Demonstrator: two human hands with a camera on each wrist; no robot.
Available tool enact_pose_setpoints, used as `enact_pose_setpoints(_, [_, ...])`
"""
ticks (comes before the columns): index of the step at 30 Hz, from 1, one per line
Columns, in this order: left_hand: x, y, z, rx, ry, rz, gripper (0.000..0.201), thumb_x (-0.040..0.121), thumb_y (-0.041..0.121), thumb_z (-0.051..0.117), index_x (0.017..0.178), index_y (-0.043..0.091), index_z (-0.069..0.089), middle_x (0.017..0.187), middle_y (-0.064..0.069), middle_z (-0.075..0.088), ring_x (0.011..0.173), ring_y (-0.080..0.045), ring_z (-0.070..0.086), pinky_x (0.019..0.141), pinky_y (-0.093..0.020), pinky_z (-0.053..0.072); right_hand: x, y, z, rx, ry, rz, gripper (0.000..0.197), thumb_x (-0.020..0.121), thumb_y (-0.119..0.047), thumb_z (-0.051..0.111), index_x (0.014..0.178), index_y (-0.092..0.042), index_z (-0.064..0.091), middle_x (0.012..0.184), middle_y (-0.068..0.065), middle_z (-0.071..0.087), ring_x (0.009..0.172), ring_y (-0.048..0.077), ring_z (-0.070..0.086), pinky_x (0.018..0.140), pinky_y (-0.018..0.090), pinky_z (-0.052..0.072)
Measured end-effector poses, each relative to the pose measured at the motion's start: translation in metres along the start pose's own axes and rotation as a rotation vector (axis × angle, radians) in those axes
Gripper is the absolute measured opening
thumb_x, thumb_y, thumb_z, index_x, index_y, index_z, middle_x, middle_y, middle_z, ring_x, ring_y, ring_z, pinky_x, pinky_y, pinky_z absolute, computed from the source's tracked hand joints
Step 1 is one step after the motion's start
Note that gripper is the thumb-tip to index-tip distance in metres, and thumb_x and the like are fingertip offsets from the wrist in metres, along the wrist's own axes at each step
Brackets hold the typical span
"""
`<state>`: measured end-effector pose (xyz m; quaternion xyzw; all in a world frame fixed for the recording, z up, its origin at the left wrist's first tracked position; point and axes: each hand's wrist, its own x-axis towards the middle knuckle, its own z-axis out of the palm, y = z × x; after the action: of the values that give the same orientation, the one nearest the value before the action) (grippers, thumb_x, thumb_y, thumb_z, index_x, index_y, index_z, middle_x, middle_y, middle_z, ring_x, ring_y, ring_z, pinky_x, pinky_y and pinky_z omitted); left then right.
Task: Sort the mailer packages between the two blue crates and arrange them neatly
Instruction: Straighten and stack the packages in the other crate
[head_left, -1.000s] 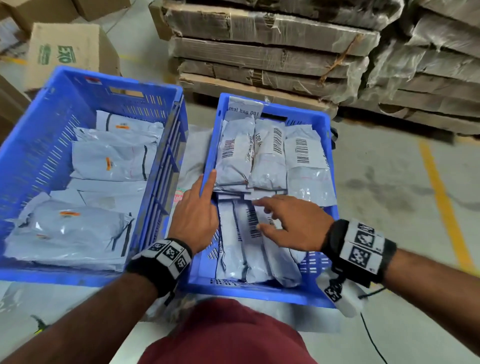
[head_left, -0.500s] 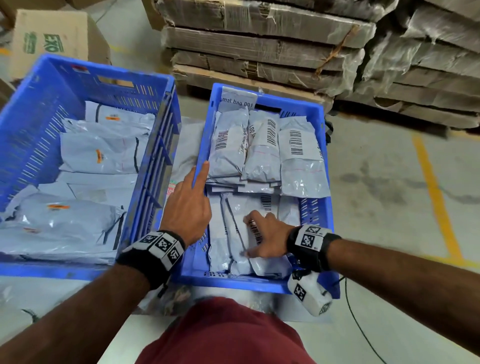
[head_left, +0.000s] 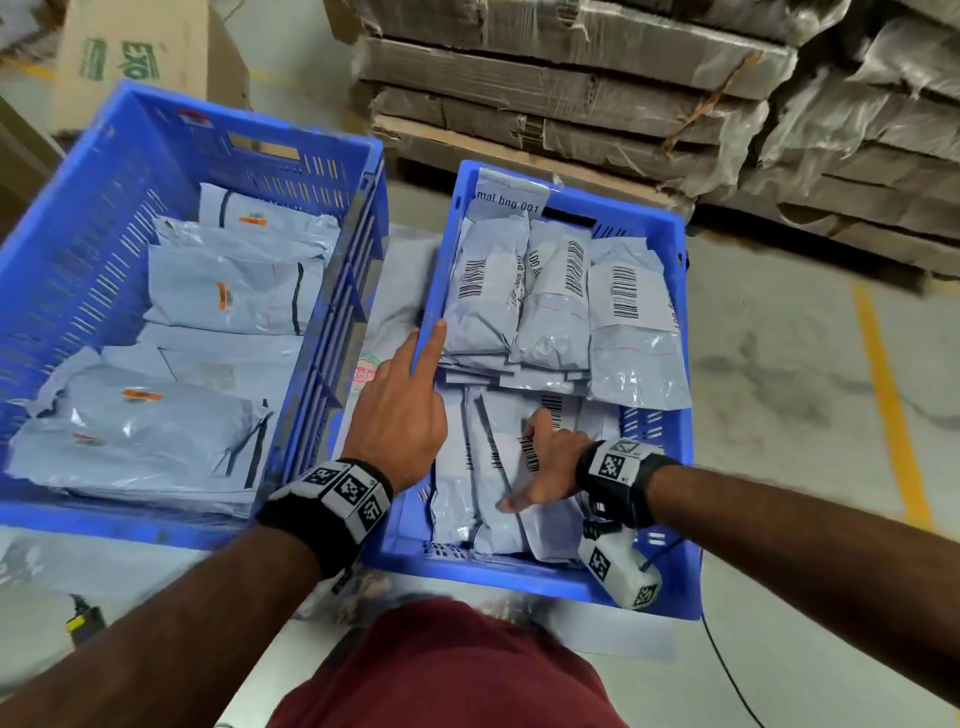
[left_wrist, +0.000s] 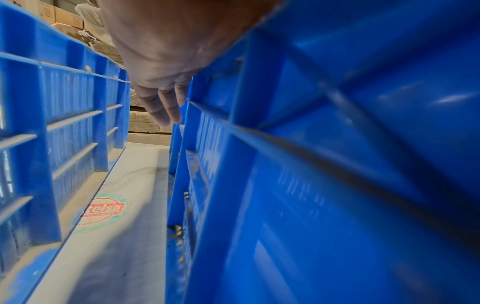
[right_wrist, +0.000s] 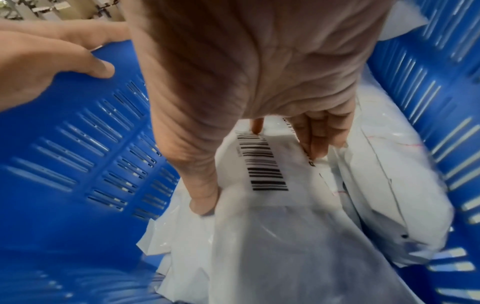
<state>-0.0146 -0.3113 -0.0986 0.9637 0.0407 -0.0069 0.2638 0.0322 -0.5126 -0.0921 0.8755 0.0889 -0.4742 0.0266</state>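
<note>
1. Our left hand (head_left: 399, 410) rests on the left rim of the smaller blue crate (head_left: 670, 587). The index finger lies straight along the rim, pointing to the far end, and the wrist sits over the gap between the two crates.
2. In the left wrist view, the other fingers (left_wrist: 166, 111) of that hand hang straight down outside the crate wall (left_wrist: 337, 185). In the right wrist view its thumb (right_wrist: 101, 65) presses the wall's inner face, so the hand clasps the rim between thumb and fingers.
3. Our right hand (head_left: 545, 467) reaches down into the near half of the same crate, palm down and wrist bent, with the forearm coming in over the right near corner.
4. That hand grips a grey barcoded mailer (right_wrist: 262, 205): the thumb (right_wrist: 205, 201) presses its left edge and the fingers (right_wrist: 317, 142) curl round its right edge.
5. This mailer lies lengthwise in the near row, touching the mailers on either side.
6. A far row of three barcoded mailers (head_left: 550, 296) lies side by side against the far wall, overlapping the near row.
7. The larger blue crate (head_left: 78, 270) stands just beside on the left, holding bigger grey mailers (head_left: 228, 286) piled loosely.
8. Both crates stand on a pale sheet (left_wrist: 135, 205) on the floor.
</note>
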Motion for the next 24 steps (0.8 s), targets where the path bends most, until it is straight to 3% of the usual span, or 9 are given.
enact_pose_setpoints(2, [0.0,0.001,-0.001,-0.001,-0.005,-0.008,0.073,0.098,0.012,0.044,0.162,0.025,0.012,0.153,-0.013,0.04,0.107,-0.032,0.052,0.082,-0.034,0.034,0.003,-0.001,0.002,-0.029,0.024,0.012,0.111,0.053,-0.077,0.079,0.128,-0.02,0.021,0.113,0.011,0.058,0.095,0.03,0.061,0.088,0.044,0.053])
enact_pose_setpoints(4, [-0.001,0.002,-0.002,-0.001,-0.005,-0.006,0.074,0.098,0.011,0.044,0.162,0.024,0.011,0.153,-0.013,0.04,0.106,-0.031,0.052,0.079,-0.033,0.031,0.004,-0.002,0.005,0.001,0.039,0.022,0.114,0.058,-0.073,0.079,0.14,-0.025,0.014,0.125,0.017,0.052,0.103,0.033,0.059,0.088,0.043,0.053])
enact_pose_setpoints(6, [-0.002,0.003,-0.003,-0.001,0.001,-0.001,0.073,0.098,0.011,0.044,0.162,0.024,0.011,0.15,-0.013,0.042,0.103,-0.03,0.052,0.075,-0.028,0.024,0.002,-0.004,0.009,0.046,0.02,0.011,0.115,0.068,-0.067,0.075,0.151,-0.034,0.002,0.141,0.023,0.035,0.115,0.039,0.055,0.089,0.043,0.051])
enact_pose_setpoints(8, [-0.002,0.002,-0.003,0.0,0.003,0.001,0.073,0.099,0.012,0.043,0.163,0.024,0.01,0.149,-0.013,0.043,0.104,-0.03,0.051,0.075,-0.028,0.023,-0.007,-0.005,0.009,0.048,-0.012,-0.02,0.114,0.078,-0.068,0.068,0.155,-0.038,-0.012,0.157,0.025,0.008,0.132,0.044,0.045,0.102,0.046,0.044])
enact_pose_setpoints(11, [-0.001,0.001,-0.001,0.014,0.002,0.014,0.073,0.099,0.013,0.043,0.163,0.024,0.009,0.152,-0.012,0.041,0.104,-0.029,0.05,0.076,-0.029,0.026,-0.021,-0.003,0.005,-0.016,-0.044,-0.083,0.107,0.084,-0.07,0.058,0.153,-0.044,-0.019,0.162,0.024,-0.01,0.141,0.044,0.035,0.111,0.045,0.037])
enact_pose_setpoints(14, [-0.001,0.0,0.0,0.018,0.007,0.023,0.074,0.097,0.013,0.044,0.163,0.024,0.01,0.147,-0.013,0.046,0.099,-0.029,0.05,0.074,-0.032,0.03,-0.038,0.002,0.003,-0.08,-0.057,-0.148,0.094,0.087,-0.068,0.053,0.15,-0.053,-0.015,0.163,0.018,-0.009,0.141,0.043,0.035,0.109,0.044,0.041])
enact_pose_setpoints(17, [-0.001,-0.001,0.0,0.017,0.013,0.027,0.075,0.096,0.011,0.045,0.162,0.024,0.012,0.141,-0.014,0.049,0.094,-0.027,0.05,0.073,-0.032,0.032,-0.061,0.006,0.002,-0.127,-0.047,-0.218,0.084,0.086,-0.067,0.049,0.149,-0.058,-0.006,0.16,0.01,0.006,0.137,0.041,0.039,0.107,0.047,0.043])
enact_pose_setpoints(20, [-0.002,-0.002,0.001,-0.005,0.012,0.041,0.075,0.096,0.009,0.046,0.162,0.022,0.013,0.135,-0.016,0.052,0.091,-0.028,0.05,0.075,-0.035,0.037,-0.089,0.011,-0.011,-0.155,0.003,-0.274,0.078,0.089,-0.063,0.049,0.152,-0.055,0.003,0.157,0.008,0.014,0.141,0.036,0.034,0.114,0.046,0.035])
enact_pose_setpoints(24, [-0.002,-0.004,0.002,-0.028,0.011,0.052,0.077,0.095,0.008,0.047,0.162,0.022,0.013,0.135,-0.017,0.052,0.09,-0.03,0.052,0.078,-0.041,0.045,-0.115,0.029,-0.042,-0.071,0.178,-0.318,0.08,0.09,-0.064,0.051,0.154,-0.05,0.005,0.153,0.009,0.02,0.141,0.033,0.033,0.117,0.043,0.029])
